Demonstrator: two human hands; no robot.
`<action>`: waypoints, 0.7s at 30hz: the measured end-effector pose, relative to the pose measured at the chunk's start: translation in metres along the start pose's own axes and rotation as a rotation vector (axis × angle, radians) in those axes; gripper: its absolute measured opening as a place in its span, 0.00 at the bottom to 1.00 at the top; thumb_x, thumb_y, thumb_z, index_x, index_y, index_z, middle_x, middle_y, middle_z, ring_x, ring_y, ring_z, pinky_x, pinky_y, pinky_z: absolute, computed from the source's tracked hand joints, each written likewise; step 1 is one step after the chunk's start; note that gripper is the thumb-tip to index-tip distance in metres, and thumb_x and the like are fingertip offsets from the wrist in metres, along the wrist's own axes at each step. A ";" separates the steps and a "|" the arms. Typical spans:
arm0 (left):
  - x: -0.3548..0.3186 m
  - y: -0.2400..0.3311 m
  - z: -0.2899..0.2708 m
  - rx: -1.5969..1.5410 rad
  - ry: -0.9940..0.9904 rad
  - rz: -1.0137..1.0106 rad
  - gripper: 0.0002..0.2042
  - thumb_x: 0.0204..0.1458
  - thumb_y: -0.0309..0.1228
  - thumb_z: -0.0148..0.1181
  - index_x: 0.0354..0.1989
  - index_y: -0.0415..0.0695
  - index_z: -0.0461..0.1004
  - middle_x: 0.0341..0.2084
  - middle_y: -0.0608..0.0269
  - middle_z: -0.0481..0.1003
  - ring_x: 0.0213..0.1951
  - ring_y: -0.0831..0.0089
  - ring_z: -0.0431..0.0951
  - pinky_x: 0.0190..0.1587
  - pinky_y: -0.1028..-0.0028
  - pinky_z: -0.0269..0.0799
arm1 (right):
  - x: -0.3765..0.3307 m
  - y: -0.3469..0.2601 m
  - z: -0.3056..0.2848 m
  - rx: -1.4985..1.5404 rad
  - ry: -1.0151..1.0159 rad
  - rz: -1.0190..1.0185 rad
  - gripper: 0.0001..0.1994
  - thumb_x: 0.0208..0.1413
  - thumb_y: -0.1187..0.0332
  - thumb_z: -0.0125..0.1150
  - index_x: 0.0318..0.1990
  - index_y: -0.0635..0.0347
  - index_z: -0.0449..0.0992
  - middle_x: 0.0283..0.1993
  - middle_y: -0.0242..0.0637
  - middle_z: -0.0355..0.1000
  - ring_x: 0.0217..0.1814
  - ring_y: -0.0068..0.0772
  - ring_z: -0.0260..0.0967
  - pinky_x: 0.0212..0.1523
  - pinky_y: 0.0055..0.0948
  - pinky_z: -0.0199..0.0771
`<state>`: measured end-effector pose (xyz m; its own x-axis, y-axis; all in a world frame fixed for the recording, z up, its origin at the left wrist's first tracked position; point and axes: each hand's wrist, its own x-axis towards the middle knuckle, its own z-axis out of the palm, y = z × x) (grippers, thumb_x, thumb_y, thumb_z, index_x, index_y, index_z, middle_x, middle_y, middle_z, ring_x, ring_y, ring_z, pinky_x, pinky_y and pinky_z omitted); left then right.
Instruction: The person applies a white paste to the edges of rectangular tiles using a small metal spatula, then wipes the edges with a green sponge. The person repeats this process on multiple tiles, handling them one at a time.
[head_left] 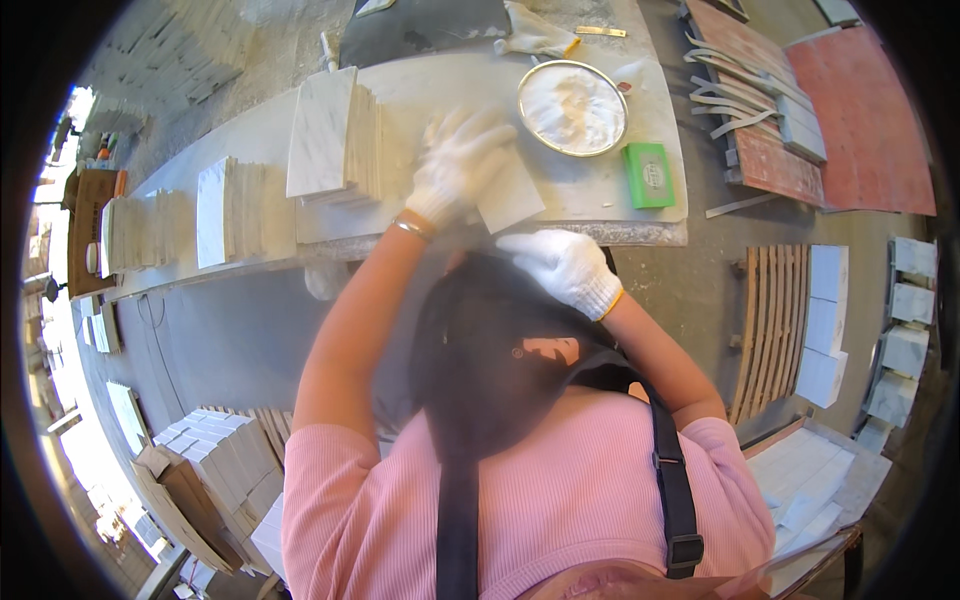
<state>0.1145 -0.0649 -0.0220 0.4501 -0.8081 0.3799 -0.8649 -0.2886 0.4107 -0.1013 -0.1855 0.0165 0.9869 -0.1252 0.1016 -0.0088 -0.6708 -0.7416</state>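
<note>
A pale marble-look tile (513,195) lies at the bench's near edge, between my hands. My left hand (462,160), in a white knit glove, reaches over the tile's left part; motion blurs its fingers, and whatever is under them is hidden. My right hand (568,270), gloved too, is closed at the tile's near corner, fingertips against its edge. Beyond the tile stands a round bowl (573,108) of white powder. A green box (650,176) sits to the right of it. Left of my left hand, a stack of marble tiles (325,135) stands on edge.
More upright tile stacks (232,212) line the bench (400,75) leftward. A glove (537,32) and dark sheet (425,28) lie at the back. To the right are a red board (865,120), a wooden pallet (768,330) and white blocks (825,300). A dark apron (480,350) hangs before me.
</note>
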 end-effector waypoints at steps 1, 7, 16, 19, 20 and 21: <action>0.001 0.000 -0.001 0.013 -0.003 0.002 0.20 0.64 0.44 0.55 0.64 0.61 0.76 0.68 0.58 0.70 0.71 0.48 0.64 0.74 0.40 0.49 | -0.006 -0.003 0.004 0.049 -0.051 0.057 0.15 0.59 0.69 0.68 0.54 0.52 0.85 0.46 0.42 0.83 0.44 0.40 0.82 0.48 0.35 0.81; 0.017 0.002 -0.028 0.093 -0.264 0.007 0.27 0.58 0.50 0.62 0.66 0.60 0.74 0.71 0.54 0.66 0.72 0.43 0.61 0.74 0.42 0.51 | -0.036 0.002 -0.001 0.845 0.023 0.650 0.15 0.63 0.71 0.65 0.56 0.62 0.80 0.40 0.30 0.79 0.36 0.20 0.74 0.36 0.22 0.74; 0.062 0.024 -0.068 0.239 -0.659 0.318 0.40 0.40 0.55 0.72 0.67 0.58 0.74 0.70 0.52 0.64 0.73 0.39 0.58 0.72 0.44 0.58 | 0.003 0.002 0.011 0.946 0.052 0.557 0.14 0.62 0.65 0.69 0.52 0.58 0.79 0.44 0.28 0.79 0.43 0.20 0.76 0.38 0.23 0.74; 0.069 0.028 -0.072 0.276 -0.722 0.316 0.40 0.36 0.51 0.76 0.63 0.58 0.75 0.67 0.55 0.67 0.73 0.42 0.58 0.72 0.45 0.57 | 0.009 -0.007 0.010 0.853 0.071 0.552 0.13 0.61 0.66 0.69 0.50 0.59 0.81 0.44 0.26 0.79 0.42 0.20 0.75 0.39 0.23 0.74; 0.070 0.027 -0.075 0.255 -0.680 0.321 0.37 0.36 0.50 0.76 0.60 0.57 0.77 0.64 0.57 0.70 0.71 0.45 0.62 0.72 0.45 0.57 | 0.009 -0.009 0.010 0.812 0.076 0.551 0.12 0.61 0.67 0.69 0.50 0.59 0.81 0.44 0.26 0.79 0.42 0.20 0.75 0.40 0.23 0.74; 0.069 0.026 -0.077 0.229 -0.662 0.304 0.34 0.36 0.48 0.77 0.57 0.57 0.78 0.60 0.59 0.73 0.69 0.48 0.65 0.72 0.45 0.57 | 0.010 -0.012 0.009 0.745 0.106 0.482 0.11 0.61 0.67 0.68 0.49 0.60 0.82 0.44 0.28 0.79 0.43 0.22 0.75 0.43 0.25 0.75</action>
<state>0.1402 -0.0885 0.0790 0.0203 -0.9874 -0.1568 -0.9863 -0.0454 0.1584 -0.0898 -0.1721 0.0199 0.8827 -0.3627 -0.2988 -0.2751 0.1167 -0.9543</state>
